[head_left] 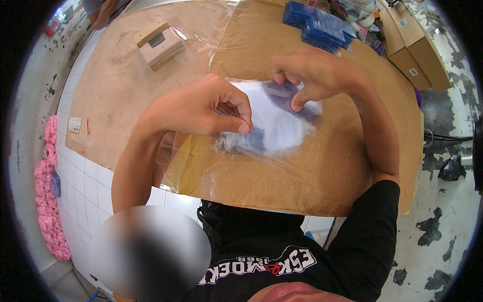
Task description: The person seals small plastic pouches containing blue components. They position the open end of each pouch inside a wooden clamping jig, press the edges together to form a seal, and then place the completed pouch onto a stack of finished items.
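A white sheet (pixel 271 113) with clear, shiny plastic over it lies on the brown-covered table in front of me. At its left side my left hand (pixel 216 108) is closed, thumb and index finger pinched; whatever is between them is too small to make out. A small translucent blue piece (pixel 257 139) shows just below those fingertips. My right hand (pixel 317 75) is over the sheet's upper right, its thumb apart from the curled fingers. Beneath it is a dark bluish patch (pixel 284 94), either plastic or shadow.
A small wooden block fixture (pixel 161 48) stands at the far left of the table (pixel 342 171). Stacked blue plastic pieces (pixel 319 27) lie at the far right, near cardboard boxes (pixel 415 43). A pink bundle (pixel 50 196) lies left of the table. Another person's hand (pixel 104 14) shows at the top left.
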The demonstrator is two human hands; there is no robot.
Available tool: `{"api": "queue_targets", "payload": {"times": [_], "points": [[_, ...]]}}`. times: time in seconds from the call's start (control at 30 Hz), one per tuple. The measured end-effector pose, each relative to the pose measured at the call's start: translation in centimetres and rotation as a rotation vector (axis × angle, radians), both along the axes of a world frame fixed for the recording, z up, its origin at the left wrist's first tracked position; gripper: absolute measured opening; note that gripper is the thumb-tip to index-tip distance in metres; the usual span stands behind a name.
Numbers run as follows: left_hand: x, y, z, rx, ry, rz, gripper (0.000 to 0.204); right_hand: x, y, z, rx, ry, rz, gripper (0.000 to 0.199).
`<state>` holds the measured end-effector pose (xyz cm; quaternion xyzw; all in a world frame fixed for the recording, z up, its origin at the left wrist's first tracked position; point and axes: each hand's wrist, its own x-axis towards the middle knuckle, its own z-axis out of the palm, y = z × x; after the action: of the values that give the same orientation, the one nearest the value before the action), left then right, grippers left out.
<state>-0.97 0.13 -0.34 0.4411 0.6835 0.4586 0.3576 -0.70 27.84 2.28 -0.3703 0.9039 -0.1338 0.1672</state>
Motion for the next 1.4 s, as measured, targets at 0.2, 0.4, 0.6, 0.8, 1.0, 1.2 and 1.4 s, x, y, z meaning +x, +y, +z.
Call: {"api": "queue_targets", "payload": {"times": [0.2, 0.4, 0.6, 0.8, 1.0, 1.2, 1.4], "points": [[0.1, 0.0, 0.0, 0.01, 0.011, 0.003, 0.012, -0.2, -0.2, -0.3, -0.056, -0.031, 0.053, 0.041], [0.2, -0.1, 0.0, 0.023, 0.026, 0.003, 0.012, -0.2, -0.8, 0.0, -0.117, -0.113, 0.058, 0.026], [0.1, 0.0, 0.1, -0.001, 0.027, 0.003, 0.013, -0.5, -0.4, 0.2, -0.279, -0.304, 0.008, 0.021], [0.1, 0.0, 0.1, -0.011, 0.006, 0.006, 0.014, -1.0, 0.3, 1.1, -0.332, -0.419, -0.07, 0.027], [0.1, 0.0, -0.1, -0.001, -0.008, 0.011, 0.013, -1.0, 0.3, 0.6, -0.39, -0.446, -0.047, 0.029], [0.1, 0.0, 0.1, -0.008, 0.004, 0.01, 0.013, -0.8, 0.0, 0.4, -0.363, -0.277, -0.046, 0.026], [0.1, -0.1, -0.1, 0.005, 0.012, 0.005, 0.013, -0.5, -0.8, 1.3, -0.223, -0.212, -0.072, 0.012]]}}
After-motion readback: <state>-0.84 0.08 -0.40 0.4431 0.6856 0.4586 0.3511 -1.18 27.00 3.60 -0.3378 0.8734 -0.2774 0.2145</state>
